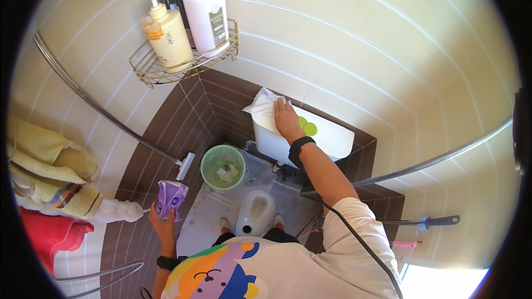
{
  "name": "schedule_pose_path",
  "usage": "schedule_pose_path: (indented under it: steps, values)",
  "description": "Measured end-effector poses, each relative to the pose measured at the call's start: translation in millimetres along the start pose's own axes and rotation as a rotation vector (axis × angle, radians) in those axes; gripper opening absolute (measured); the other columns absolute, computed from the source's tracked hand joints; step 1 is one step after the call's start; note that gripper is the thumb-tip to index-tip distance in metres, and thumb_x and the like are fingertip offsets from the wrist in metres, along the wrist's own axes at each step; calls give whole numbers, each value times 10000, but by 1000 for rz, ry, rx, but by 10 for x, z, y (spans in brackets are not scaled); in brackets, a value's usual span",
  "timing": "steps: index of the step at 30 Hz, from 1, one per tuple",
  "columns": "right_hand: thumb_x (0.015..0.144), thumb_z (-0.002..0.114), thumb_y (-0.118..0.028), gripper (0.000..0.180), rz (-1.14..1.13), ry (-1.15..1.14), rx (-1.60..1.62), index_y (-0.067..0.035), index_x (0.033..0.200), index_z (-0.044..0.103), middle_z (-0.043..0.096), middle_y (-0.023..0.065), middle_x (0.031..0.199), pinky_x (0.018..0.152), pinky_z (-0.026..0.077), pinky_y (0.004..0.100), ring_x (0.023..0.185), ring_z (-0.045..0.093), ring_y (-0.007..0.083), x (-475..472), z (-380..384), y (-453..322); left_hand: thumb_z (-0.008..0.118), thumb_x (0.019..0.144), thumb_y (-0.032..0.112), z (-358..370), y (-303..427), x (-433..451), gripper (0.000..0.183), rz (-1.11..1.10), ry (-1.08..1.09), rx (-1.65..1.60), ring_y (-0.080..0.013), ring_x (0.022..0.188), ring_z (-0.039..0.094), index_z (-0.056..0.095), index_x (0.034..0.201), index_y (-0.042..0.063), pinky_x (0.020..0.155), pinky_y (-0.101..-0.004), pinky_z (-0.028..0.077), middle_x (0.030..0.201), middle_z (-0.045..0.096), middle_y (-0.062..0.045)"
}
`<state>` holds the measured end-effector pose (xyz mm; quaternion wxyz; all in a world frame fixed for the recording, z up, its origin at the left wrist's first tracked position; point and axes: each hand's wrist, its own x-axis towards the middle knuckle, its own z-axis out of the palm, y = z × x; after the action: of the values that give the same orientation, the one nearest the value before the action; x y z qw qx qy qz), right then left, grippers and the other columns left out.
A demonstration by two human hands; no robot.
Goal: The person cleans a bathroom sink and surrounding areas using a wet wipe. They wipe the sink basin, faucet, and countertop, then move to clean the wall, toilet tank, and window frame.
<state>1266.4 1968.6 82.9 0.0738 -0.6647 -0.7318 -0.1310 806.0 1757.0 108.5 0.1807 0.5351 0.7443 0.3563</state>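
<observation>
My right hand (286, 119) presses flat on a white cloth or wipe (263, 106), which lies over the left end of a white toilet cistern (328, 135) against the tiled wall. Two round green buttons (309, 128) show on the cistern lid, just right of my fingers. Down at the left, my left hand (164, 218) grips a purple soft packet (172, 199), fingers at its lower edge. The cloth's far corner hangs past the cistern's left edge. The underside of my right palm is hidden.
A green waste basket (223, 148) with crumpled tissue stands in the corner, left of the squat toilet (255, 211) between my feet. A wire shelf (166, 75) holds pump bottles (208, 16). Towels (45, 166) and a white-headed squeegee (185, 166) are at the left; a cable crosses my right arm.
</observation>
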Motion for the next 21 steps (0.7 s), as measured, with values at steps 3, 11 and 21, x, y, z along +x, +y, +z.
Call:
schedule_pose_path:
  steps: [3, 11, 21]
  values:
    - [852, 424, -107, 380, 23, 4, -46, 44, 1199, 466, 467, 195, 1256, 953, 402, 383, 1138, 486, 358, -139, -35, 149, 701, 733, 191, 48, 10, 11, 612, 8, -19, -66, -323, 1109, 436, 431, 1256, 25, 965, -403, 330, 1167, 442, -184]
    - [852, 422, -106, 357, 162, -63, 31, 49, 1166, 488, 490, 211, 1218, 932, 415, 377, 1112, 501, 350, -634, -188, 589, 698, 736, 190, 120, 22, 35, 611, 66, -48, -84, -301, 1123, 434, 429, 1258, 20, 976, -386, 322, 1192, 440, -169]
    - [875, 380, -80, 387, 276, 16, -59, 60, 1230, 447, 460, 234, 1278, 991, 378, 380, 1163, 473, 330, -1523, -135, 1339, 730, 695, 182, 379, 325, 162, 616, 234, -87, -70, -323, 1098, 449, 461, 1229, 35, 954, -402, 351, 1152, 462, -182]
